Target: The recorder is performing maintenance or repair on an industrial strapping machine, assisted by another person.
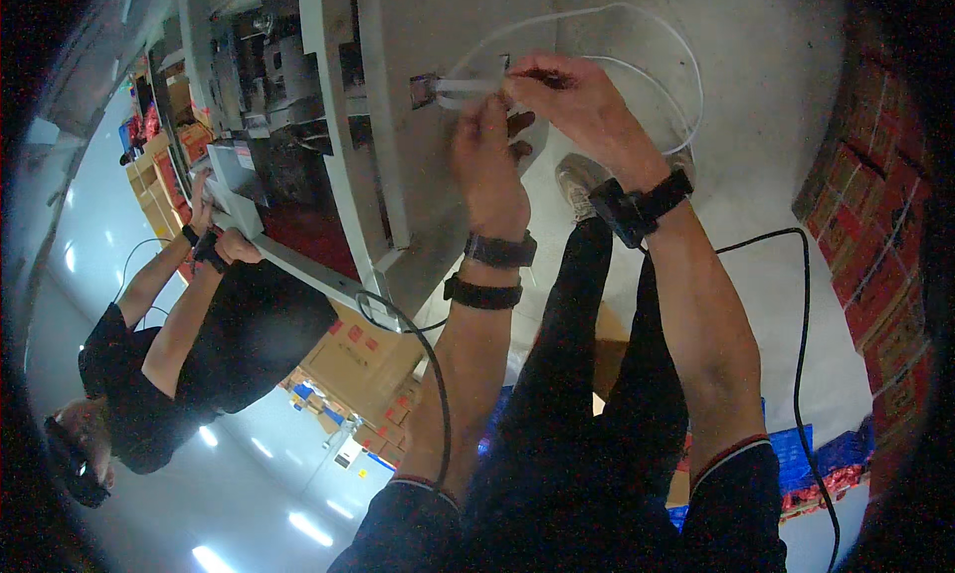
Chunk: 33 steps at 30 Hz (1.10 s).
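Observation:
A white plastic strap forms a wide loop over the floor to the upper right of my hands. Short flat lengths of it run between a small slot in the machine's grey side panel and my fingertips. My left hand is closed, its thumb and forefinger pinching the strap near the panel. Just right of it, my right hand pinches the strap too, its fingertips almost touching the left ones. The exact grip is partly blurred, and the strap's end cannot be made out.
At left the machine's metal frame stands open over dark inner parts. Another person in black has both hands on its far edge. Stacked red-brown cartons line the right side. Black cables hang by my forearms; my shoe is below.

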Available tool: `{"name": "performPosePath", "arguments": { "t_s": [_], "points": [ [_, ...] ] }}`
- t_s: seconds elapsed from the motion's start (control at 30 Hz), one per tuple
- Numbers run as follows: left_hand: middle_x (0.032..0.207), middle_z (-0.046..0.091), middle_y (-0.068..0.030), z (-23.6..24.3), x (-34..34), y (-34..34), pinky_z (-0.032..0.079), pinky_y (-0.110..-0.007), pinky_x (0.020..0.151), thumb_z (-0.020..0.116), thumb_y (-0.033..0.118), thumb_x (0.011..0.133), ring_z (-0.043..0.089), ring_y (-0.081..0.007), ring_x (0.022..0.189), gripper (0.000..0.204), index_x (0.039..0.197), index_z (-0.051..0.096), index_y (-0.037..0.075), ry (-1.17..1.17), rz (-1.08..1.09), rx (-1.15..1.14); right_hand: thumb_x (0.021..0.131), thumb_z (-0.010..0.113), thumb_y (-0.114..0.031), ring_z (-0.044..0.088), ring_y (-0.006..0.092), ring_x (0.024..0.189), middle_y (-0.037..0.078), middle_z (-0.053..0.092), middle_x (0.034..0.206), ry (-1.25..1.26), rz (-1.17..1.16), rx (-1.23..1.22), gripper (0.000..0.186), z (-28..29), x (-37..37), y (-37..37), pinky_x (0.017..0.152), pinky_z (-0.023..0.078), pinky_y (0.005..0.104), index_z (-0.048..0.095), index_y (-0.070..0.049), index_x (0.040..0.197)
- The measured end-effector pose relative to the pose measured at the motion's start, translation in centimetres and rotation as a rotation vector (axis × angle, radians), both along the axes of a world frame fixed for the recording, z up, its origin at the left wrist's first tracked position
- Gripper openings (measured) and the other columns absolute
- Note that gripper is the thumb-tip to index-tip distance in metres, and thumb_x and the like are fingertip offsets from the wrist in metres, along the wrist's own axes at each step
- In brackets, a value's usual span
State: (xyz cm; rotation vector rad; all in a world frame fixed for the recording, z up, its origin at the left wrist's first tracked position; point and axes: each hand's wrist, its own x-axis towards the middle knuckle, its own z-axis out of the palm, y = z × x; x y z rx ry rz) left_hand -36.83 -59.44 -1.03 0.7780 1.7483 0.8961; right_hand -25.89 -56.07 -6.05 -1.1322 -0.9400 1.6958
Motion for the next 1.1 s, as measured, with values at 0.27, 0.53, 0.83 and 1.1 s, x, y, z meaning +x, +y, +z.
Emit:
{"name": "performPosePath", "arguments": {
  "t_s": [0.27, 0.53, 0.83, 1.1],
  "points": [
    [0.101, 0.060, 0.0008, -0.3, 0.1, -0.5, 0.042, -0.025, 0.062, 0.049, 0.022, 0.093, 0.058, -0.0115, 0.087, 0.021, 0.110, 0.055, 0.011, -0.103, 0.090, 0.016, 0.084, 0.063, -0.016, 0.058, 0.0074, 0.071, 0.001, 0.062, 0.076, -0.084, 0.040, 0.050, 0.016, 1.9, -1.3, 1.0, 0.063, 0.047, 0.0220, 0.064, -0.001, 0.091],
    [0.110, 0.056, -0.0030, -1.8, -0.3, -1.6, 0.046, -0.029, 0.071, 0.049, 0.022, 0.092, 0.056, -0.0149, 0.095, 0.026, 0.115, 0.050, 0.010, -0.332, 0.178, 0.102, 0.081, 0.063, -0.028, 0.061, 0.0195, 0.077, 0.008, 0.064, 0.082, -0.194, -0.012, 0.139, 0.027, 2.8, -2.7, 2.0, 0.069, 0.049, 0.0315, 0.064, -0.005, 0.097],
    [0.111, 0.054, -0.0076, -2.6, 0.4, -1.2, 0.049, -0.032, 0.075, 0.049, 0.025, 0.091, 0.056, -0.0181, 0.099, 0.032, 0.117, 0.047, 0.005, -0.385, 0.118, 0.104, 0.082, 0.059, -0.014, 0.057, 0.0119, 0.067, 0.005, 0.061, 0.078, -0.256, 0.060, 0.164, 0.018, 3.2, -1.4, 2.7, 0.060, 0.047, 0.0265, 0.059, -0.003, 0.096],
    [0.112, 0.055, -0.0082, -2.0, 1.4, -1.4, 0.049, -0.032, 0.077, 0.049, 0.028, 0.092, 0.057, -0.0189, 0.097, 0.041, 0.125, 0.046, 0.004, 0.068, -0.202, 0.231, 0.080, 0.060, -0.021, 0.061, 0.0206, 0.082, 0.011, 0.064, 0.084, -0.628, 0.034, 0.219, 0.021, 4.9, -1.5, 2.8, 0.074, 0.047, 0.0317, 0.058, -0.003, 0.091]
  ]
}}
